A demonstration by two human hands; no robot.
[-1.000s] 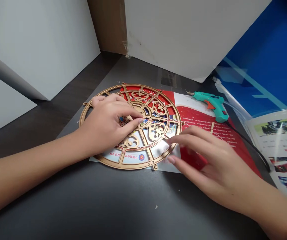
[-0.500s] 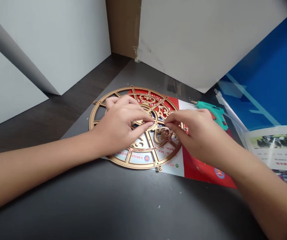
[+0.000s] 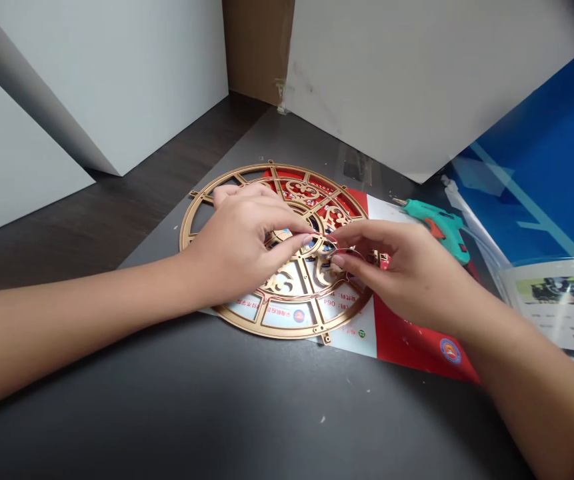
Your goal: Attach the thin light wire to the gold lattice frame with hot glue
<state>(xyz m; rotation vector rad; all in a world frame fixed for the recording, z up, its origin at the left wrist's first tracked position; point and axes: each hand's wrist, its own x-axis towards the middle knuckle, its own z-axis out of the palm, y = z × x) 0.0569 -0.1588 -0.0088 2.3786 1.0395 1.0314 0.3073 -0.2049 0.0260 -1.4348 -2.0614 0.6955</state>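
A round wooden openwork panel (image 3: 291, 328) with spokes and scrollwork lies flat on the printed sheet. My left hand (image 3: 251, 243) rests over its left half, thumb and forefinger pinched at the central ring on what looks like a thin reddish wire. Just right of the centre is my right hand (image 3: 391, 267), its forefinger and thumb slightly apart at the tips. A thin curved wire (image 3: 349, 251) runs between these fingers. Its ends are too fine to follow. My left fingers and palm hide part of the panel.
A teal glue gun (image 3: 441, 227) lies behind my right hand. Under the panel is a red and white printed sheet (image 3: 417, 343). Another printed sheet in clear plastic (image 3: 557, 313) lies at the right. White boards (image 3: 367, 80) stand at the back; small scraps dot the dark tabletop (image 3: 217, 413).
My right forefinger and thumb have parted a little, and the curved wire now shows between them. My left hand keeps its pinch near the centre. The view has shifted slightly.
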